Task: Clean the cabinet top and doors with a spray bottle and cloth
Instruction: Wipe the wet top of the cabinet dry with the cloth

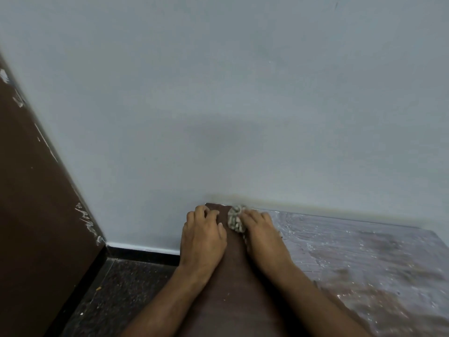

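The person works at the far left corner of the cabinet top [243,276], close against the grey wall [218,93]; the right hand [262,234] lies over a bunched, speckled cloth [235,218], its fingers bent down on the cloth and pressing it to the wood, so the cloth shows only in front of the fingertips, near the back edge; the left hand [204,237] rests on the left edge of the top with its fingers loosely spread, holding nothing, and seems only to steady the body. A strip of dark brown wood between the hands looks wiped, while the surface to the right is covered with a pale, wet-looking film with droplets [364,251]; from this one may judge that most of the top is not yet done. The spray bottle is not in view. Several things could go wrong from here; the cloth is pushed very near the wall, so it may smear dirty liquid on the paint, where a yellowish line already runs along the joint; the cloth is crumpled small, so it may slip out from under the fingers on the wet film; the left hand sits at the very edge, and if it slides on a damp part the person may lose support; liquid pushed to the left edge may drip to the dark floor [126,288] beside the brown door [36,215].
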A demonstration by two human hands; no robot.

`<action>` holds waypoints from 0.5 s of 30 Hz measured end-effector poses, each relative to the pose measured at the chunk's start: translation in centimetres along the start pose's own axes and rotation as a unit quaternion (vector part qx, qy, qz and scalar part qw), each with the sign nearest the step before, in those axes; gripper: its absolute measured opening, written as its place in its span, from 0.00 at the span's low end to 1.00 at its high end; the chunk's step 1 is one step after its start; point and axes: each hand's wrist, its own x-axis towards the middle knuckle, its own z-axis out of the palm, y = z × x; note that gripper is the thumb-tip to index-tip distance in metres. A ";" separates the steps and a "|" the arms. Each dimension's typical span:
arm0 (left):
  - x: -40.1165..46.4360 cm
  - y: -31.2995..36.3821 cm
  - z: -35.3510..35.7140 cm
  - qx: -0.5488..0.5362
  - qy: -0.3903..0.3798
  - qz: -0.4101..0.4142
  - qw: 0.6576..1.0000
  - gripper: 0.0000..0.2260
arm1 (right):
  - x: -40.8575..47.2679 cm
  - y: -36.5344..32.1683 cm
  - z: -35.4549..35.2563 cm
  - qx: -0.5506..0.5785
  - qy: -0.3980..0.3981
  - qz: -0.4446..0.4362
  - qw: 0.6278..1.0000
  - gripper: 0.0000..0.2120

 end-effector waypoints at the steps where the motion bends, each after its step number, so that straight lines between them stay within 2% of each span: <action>1: 0.1 0.0 0.1 -0.002 -0.003 -0.002 1.000 0.17 | 1.1 0.1 0.2 -0.003 0.014 0.026 1.000 0.25; 4: 0.2 -0.2 0.2 -0.001 -0.007 0.011 1.000 0.17 | 2.6 -0.9 0.6 0.012 0.016 0.056 0.998 0.24; 8: 0.4 -0.6 0.5 0.001 -0.017 0.033 0.999 0.16 | 1.4 0.8 -0.4 0.022 -0.012 -0.027 0.999 0.23; 12: 0.3 -0.2 0.5 -0.002 -0.023 0.032 0.999 0.16 | 2.4 3.2 -0.6 0.021 0.015 0.041 0.999 0.23; 15: 0.1 0.2 0.5 0.001 -0.031 0.034 0.999 0.15 | 0.2 1.4 -0.8 0.039 -0.009 0.008 0.999 0.21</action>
